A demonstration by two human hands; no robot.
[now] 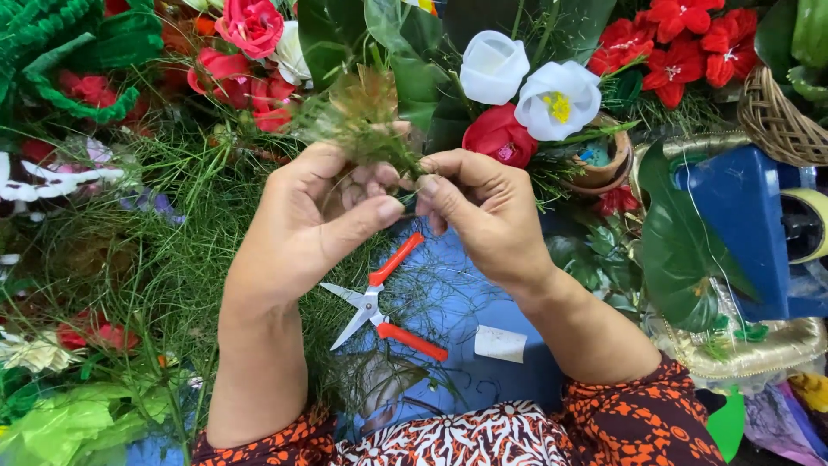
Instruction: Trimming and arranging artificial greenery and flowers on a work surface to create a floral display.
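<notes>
Fingers of the left hand [315, 216] and right hand [479, 211] pinch closed on a feathery green sprig [366, 121] held between them. Below lie orange-handled scissors [379, 302] (blades open) on blue cloth [483, 371]; beyond, white flowers [530, 82].

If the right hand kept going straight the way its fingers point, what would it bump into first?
The right hand points leftward, so it would most likely meet the left hand first, at the feathery green sprig both hands pinch. Their fingertips are already almost touching, though depth is hard to judge.
</notes>
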